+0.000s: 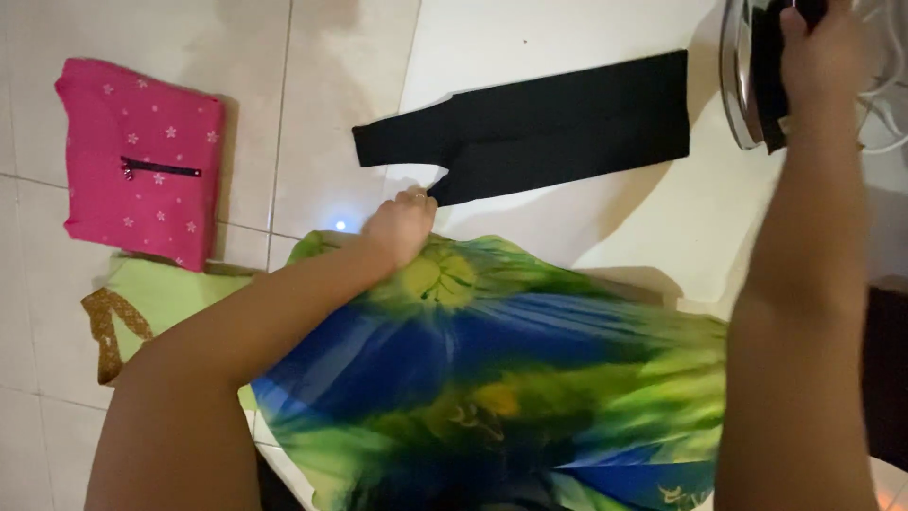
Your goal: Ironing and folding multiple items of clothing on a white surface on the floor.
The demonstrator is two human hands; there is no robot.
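The fingers of the left hand were curled downward and pressed on the upper edge of a green, blue and yellow cloth; whether the edge was pinched between them could not be told. A ring was seen on one finger. The fingertips were just beside the lower edge of a black garment, and it could not be told if it was touched. The fingers of the right hand were closed around the dark handle of an iron, which was held up at the top right corner, with its shiny metal plate turned to the left. The iron was kept well apart from the colourful cloth.

The black garment was laid flat on a white sheet, which was spread over the floor. The colourful cloth was lying partly on this sheet and covered the lower middle of the view, between the two forearms. On the tiled floor at the left, a folded pink garment with small star marks and a dark zipper was placed. Just below it, a light green garment with a golden border was seen, partly hidden by the left arm.
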